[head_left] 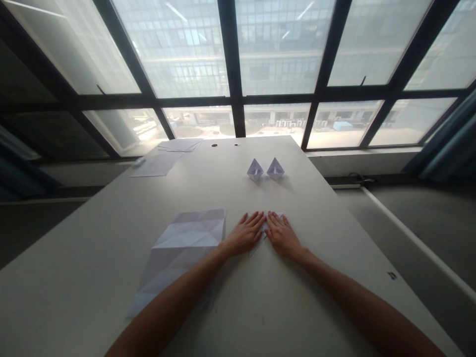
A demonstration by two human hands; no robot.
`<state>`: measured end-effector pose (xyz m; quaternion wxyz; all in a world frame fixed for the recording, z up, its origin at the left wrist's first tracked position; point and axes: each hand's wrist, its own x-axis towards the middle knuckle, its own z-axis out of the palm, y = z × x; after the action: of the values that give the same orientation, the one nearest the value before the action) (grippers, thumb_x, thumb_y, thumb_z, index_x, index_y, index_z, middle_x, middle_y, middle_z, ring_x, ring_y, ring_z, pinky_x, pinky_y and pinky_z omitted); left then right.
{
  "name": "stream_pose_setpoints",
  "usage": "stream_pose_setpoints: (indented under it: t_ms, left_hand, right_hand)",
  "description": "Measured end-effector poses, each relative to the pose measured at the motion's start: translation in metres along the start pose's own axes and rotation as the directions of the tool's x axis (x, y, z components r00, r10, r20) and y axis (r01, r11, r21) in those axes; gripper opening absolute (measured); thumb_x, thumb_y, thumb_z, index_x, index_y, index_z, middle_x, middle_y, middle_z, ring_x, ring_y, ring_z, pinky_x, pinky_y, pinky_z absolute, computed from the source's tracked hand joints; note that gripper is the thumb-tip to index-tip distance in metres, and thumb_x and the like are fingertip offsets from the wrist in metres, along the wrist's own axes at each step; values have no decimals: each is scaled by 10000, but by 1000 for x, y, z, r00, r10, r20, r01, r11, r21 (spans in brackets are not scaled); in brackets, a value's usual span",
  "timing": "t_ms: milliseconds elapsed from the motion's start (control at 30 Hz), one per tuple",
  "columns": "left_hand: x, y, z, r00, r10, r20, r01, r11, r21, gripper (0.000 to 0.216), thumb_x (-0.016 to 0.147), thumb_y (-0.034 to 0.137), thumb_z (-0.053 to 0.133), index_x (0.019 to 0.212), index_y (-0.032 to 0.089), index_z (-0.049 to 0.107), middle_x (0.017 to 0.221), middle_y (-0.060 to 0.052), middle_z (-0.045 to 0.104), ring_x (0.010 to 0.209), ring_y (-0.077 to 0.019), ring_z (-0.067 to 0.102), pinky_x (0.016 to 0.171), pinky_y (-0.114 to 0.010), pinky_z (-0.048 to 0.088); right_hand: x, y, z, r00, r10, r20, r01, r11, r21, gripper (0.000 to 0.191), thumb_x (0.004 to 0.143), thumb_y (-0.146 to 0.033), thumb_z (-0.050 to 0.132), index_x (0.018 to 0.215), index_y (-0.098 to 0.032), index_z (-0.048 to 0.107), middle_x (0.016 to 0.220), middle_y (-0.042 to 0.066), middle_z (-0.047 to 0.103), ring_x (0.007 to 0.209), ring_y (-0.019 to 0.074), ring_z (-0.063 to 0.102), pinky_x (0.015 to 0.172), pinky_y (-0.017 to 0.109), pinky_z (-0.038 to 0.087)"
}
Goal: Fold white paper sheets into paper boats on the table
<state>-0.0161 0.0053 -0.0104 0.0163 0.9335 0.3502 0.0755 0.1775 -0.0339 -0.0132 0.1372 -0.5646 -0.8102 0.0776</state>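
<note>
My left hand (244,233) and my right hand (281,234) lie flat side by side on a small folded piece of white paper (265,229), fingers stretched out and pressing it against the white table (316,218). Most of that paper is hidden under the hands. Two finished folded paper shapes stand farther back: one (255,169) on the left and one (275,168) on the right. A creased, unfolded white sheet (193,229) lies just left of my left hand, over another sheet (167,275).
Loose paper sheets (158,164) and a small stack (180,145) lie at the far left of the table. Two round holes (214,145) sit near the far edge. Large windows with dark frames (232,69) rise behind the table.
</note>
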Motion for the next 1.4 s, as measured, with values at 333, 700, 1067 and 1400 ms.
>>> stream_pose_setpoints:
  t_ms: [333, 700, 1067, 1400]
  left_hand:
    - [0, -1, -5, 999, 26, 27, -25, 1000, -15, 494, 1035, 363, 297, 1528, 338, 263, 1611, -33, 212, 1487, -232, 172, 1187, -484, 154]
    - [3, 0, -5, 1000, 13, 10, -12, 998, -64, 483, 1032, 374, 306, 1514, 374, 283, 1592, 12, 275, 1475, -229, 222, 1177, -480, 172]
    - [2, -8, -13, 998, 51, 40, -48, 997, -60, 554, 1007, 292, 368, 1540, 342, 223, 1584, 0, 300, 1466, -217, 242, 1161, -416, 204]
    - [5, -5, -9, 1000, 13, -26, -14, 998, -57, 461, 1013, 328, 396, 1474, 349, 393, 1538, -2, 394, 1417, -230, 336, 1155, -409, 249]
  right_hand:
    - [8, 25, 1, 959, 282, -34, -284, 955, -87, 674, 1007, -473, 212, 1512, -30, 267, 1593, 170, 203, 1488, 254, 133, 1179, 539, 30]
    - [7, 14, -6, 959, 186, -216, -191, 982, -2, 648, 991, -385, 273, 1513, -2, 243, 1600, 166, 202, 1492, 216, 106, 1197, 412, 93]
    - [-3, -11, -2, 997, 82, -18, -82, 996, -42, 924, 886, -666, 393, 1515, -3, 250, 1580, 217, 217, 1490, 305, 106, 1191, 492, 46]
    - [-14, -43, 11, 986, 169, -9, -169, 986, -9, 1165, 721, -758, 563, 1567, -124, 74, 1599, 229, 135, 1476, 409, 46, 1139, 633, -8]
